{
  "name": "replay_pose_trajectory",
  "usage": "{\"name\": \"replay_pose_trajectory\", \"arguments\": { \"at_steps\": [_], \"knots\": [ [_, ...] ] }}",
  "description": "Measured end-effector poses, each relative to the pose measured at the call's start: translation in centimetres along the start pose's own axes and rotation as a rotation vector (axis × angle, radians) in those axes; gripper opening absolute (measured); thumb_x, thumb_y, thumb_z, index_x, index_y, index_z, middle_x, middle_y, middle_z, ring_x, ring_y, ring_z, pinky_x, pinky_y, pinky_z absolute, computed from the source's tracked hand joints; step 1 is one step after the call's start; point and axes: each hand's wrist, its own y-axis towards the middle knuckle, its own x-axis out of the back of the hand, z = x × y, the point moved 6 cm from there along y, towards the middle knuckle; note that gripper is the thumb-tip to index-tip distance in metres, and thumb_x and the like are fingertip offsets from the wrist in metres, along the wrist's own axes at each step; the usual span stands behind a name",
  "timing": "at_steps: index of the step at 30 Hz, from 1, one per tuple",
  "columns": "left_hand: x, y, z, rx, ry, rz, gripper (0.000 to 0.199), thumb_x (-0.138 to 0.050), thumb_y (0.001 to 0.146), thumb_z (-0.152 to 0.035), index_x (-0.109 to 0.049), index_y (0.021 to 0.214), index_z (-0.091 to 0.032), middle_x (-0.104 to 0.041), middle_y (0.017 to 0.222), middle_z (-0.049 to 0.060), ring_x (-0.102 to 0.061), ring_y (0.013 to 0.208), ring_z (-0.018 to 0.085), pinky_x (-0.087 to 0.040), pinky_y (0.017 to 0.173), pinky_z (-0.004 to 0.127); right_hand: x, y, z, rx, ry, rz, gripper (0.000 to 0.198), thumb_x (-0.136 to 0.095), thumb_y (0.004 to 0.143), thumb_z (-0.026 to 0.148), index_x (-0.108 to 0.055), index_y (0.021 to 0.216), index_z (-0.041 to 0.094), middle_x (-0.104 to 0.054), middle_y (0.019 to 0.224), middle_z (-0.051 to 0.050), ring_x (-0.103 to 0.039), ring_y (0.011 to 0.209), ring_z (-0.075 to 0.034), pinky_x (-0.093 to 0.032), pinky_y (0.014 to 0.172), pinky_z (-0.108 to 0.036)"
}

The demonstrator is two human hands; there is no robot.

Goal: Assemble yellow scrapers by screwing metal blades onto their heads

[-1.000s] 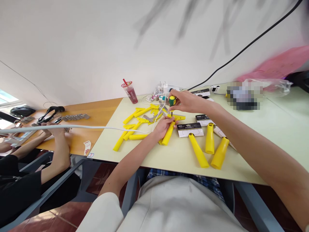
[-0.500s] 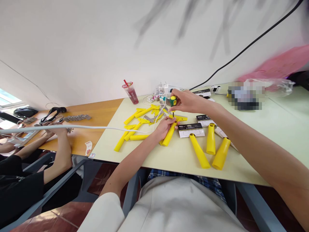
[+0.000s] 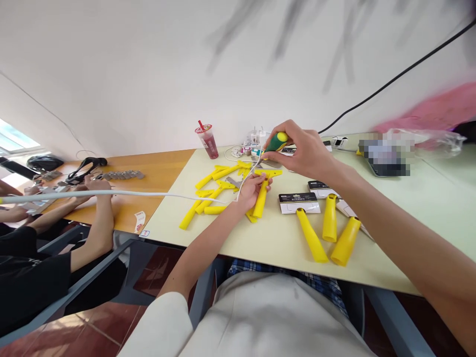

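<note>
My left hand (image 3: pixel 254 190) is closed around a yellow plastic scraper (image 3: pixel 262 199), its wide head pointing away from me and its tube handle towards me. Above it, my right hand (image 3: pixel 303 148) grips a screwdriver (image 3: pixel 275 142) by its green and yellow handle. The screwdriver is tilted, its shaft slanting down to the left, apart from the scraper. Left of my left hand lies a loose pile of yellow scraper parts (image 3: pixel 208 199) with a few grey metal blades (image 3: pixel 235 182) among them. To the right are several yellow scrapers (image 3: pixel 311 237) with black-and-white cards (image 3: pixel 299 202).
A cup of red drink (image 3: pixel 208 144) with a straw stands at the back, near white plugs (image 3: pixel 256 136). A white cable (image 3: pixel 163 196) crosses in front of my left forearm. At the left, a co-worker's arm (image 3: pixel 97 218) is over the brown table (image 3: pixel 156 173). Plastic bags (image 3: pixel 427 141) lie far right.
My right hand has lifted the screwdriver off the scraper's head and tipped it from upright to slanted. My left hand still holds the scraper, turned a little. The view has shifted slightly.
</note>
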Motion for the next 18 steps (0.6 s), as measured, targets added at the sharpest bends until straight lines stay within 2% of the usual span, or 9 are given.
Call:
{"name": "replay_pose_trajectory", "arguments": {
  "at_steps": [3, 7, 12, 18],
  "knots": [
    [0.6, 0.3, -2.5, -0.119, -0.066, -0.015, 0.018, -0.069, 0.096, -0.004, -0.059, 0.088, -0.016, -0.065, 0.086, 0.002, -0.072, 0.079, 0.014, -0.048, 0.061, 0.021, 0.0, -0.2, 0.5, -0.008, 0.029, -0.072, 0.047, -0.078, 0.092, 0.067, -0.064, 0.117, 0.03, -0.08, 0.109, -0.007, -0.077, 0.098, -0.032, -0.063, 0.095, -0.051],
    [2.4, 0.4, -6.3, -0.273, -0.119, -0.168, 0.019, -0.068, 0.099, -0.007, -0.057, 0.088, -0.018, -0.067, 0.086, 0.001, -0.069, 0.077, 0.011, -0.048, 0.063, 0.02, -0.9, -0.3, -0.1, -0.036, 0.138, -0.16, 0.05, -0.079, 0.089, 0.07, -0.061, 0.112, 0.029, -0.08, 0.106, -0.007, -0.078, 0.095, -0.03, -0.065, 0.093, -0.05],
    [4.5, 0.4, -9.5, -0.404, -0.189, -0.223, 0.018, -0.063, 0.104, -0.01, -0.058, 0.089, -0.019, -0.067, 0.088, 0.001, -0.071, 0.081, 0.01, -0.049, 0.064, 0.018, -4.4, -0.5, -1.7, -0.063, 0.229, -0.041, 0.051, -0.081, 0.087, 0.07, -0.057, 0.105, 0.029, -0.083, 0.104, -0.007, -0.079, 0.095, -0.03, -0.064, 0.088, -0.047],
    [5.5, 0.6, -10.4, -0.433, -0.221, -0.248, 0.017, -0.069, 0.1, -0.008, -0.058, 0.092, -0.019, -0.067, 0.088, 0.0, -0.071, 0.08, 0.01, -0.048, 0.063, 0.018, -8.9, -1.5, -3.1, -0.102, 0.189, 0.117, 0.037, -0.08, 0.089, 0.056, -0.056, 0.1, 0.03, -0.083, 0.103, -0.005, -0.075, 0.086, -0.029, -0.058, 0.082, -0.045]
  ]
}}
